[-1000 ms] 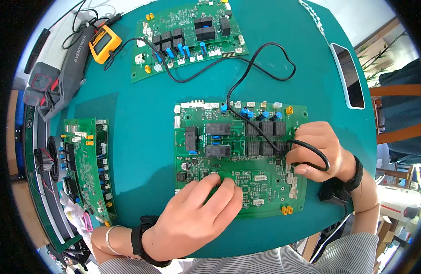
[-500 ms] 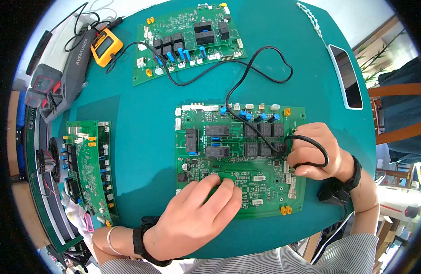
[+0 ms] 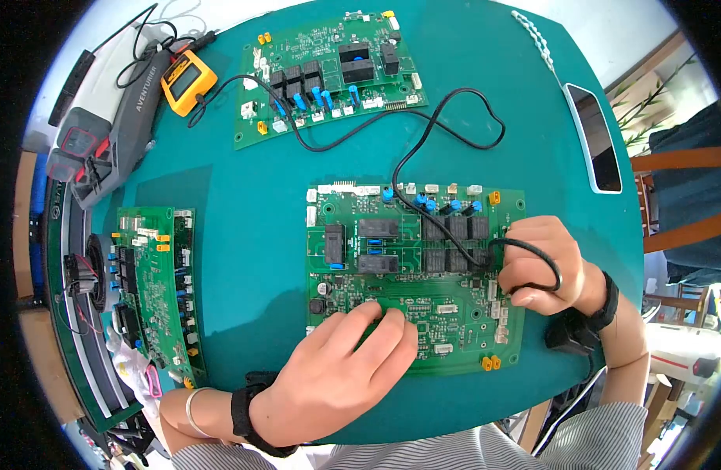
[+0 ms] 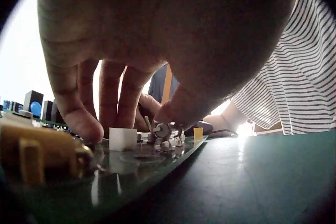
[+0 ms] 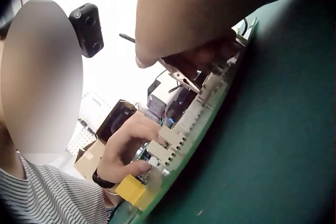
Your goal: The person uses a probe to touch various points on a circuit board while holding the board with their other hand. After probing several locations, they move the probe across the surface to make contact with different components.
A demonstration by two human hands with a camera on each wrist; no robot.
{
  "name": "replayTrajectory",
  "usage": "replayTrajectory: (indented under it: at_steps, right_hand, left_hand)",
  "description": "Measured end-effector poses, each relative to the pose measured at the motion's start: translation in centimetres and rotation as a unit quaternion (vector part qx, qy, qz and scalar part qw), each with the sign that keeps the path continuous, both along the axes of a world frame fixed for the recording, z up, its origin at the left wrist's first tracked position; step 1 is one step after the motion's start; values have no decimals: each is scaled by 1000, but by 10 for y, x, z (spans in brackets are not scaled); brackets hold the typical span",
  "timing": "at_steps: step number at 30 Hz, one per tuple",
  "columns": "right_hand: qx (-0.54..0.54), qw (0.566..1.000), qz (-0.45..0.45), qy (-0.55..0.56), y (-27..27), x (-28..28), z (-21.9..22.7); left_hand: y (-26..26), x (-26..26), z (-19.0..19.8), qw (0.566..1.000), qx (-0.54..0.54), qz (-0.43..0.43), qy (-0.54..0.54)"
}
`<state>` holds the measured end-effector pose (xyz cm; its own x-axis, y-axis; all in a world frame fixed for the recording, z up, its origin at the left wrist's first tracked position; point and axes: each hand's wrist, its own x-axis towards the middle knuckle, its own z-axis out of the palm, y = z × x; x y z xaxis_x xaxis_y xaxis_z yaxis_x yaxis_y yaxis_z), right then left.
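The green circuit board (image 3: 392,294) lies flat before the person, with black relays and blue capacitors on its far half. On its near left part rests the left hand (image 3: 337,368), fingers bent and spread; in the left wrist view the fingertips of this hand (image 4: 121,77) come down beside a white connector (image 4: 123,139). At the board's right edge the right hand (image 3: 540,262) has its fingers curled round the end of a black cable (image 3: 550,262), which loops over them. In the right wrist view a metallic piece (image 5: 181,74) shows under that hand (image 5: 194,14); its tip is partly hidden.
Another board (image 3: 329,74) lies at the back, and boards (image 3: 153,290) stand close together at the left. The cable runs across to a yellow meter (image 3: 188,82) at the back left. A phone (image 3: 593,139) lies at the right edge, a black block (image 3: 570,333) near the right forearm.
The head view has shifted slightly, so boards and meter appear a little lower and farther right. Both hands keep their places on the board.
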<state>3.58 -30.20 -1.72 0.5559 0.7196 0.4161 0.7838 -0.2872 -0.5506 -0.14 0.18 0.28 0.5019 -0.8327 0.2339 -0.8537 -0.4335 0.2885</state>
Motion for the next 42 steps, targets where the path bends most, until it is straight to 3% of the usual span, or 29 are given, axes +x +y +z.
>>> replayTrajectory:
  at_steps: [22, 25, 42]
  right_hand:
    - [0, 997, -30, -68, 0, -1, 3]
    - [-38, 997, -28, -63, 3, -1, 5]
    - [-1, 998, -37, -44, 2, -3, 2]
  left_hand:
    - [-1, -1, 0, 1000, 3, 8, -2]
    - [-1, -1, 1, 1000, 1, 11, 4]
    - [-1, 0, 2, 1000, 0, 4, 4]
